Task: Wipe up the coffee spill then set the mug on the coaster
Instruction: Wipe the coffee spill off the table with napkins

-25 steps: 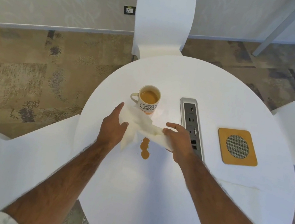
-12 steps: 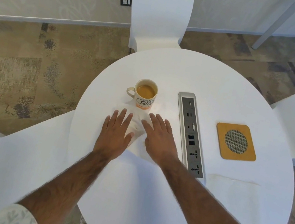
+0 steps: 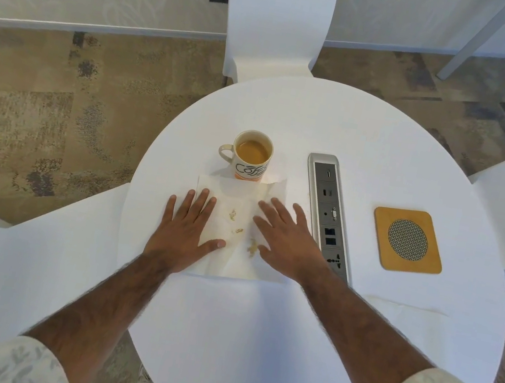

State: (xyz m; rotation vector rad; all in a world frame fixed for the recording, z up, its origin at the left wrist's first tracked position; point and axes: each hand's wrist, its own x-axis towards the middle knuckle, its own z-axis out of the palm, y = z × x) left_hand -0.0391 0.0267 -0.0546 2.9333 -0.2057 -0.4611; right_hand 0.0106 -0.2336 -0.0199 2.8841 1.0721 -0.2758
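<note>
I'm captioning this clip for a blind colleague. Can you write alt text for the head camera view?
Both hands, left and right, press flat on a coffee-stained paper towel spread on a round white table. A mug of coffee stands just beyond the towel; a power strip separates it from a wooden coaster to the right.

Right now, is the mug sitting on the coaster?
No, the mug stands left of the power strip, while the coaster lies bare on its right.
</note>
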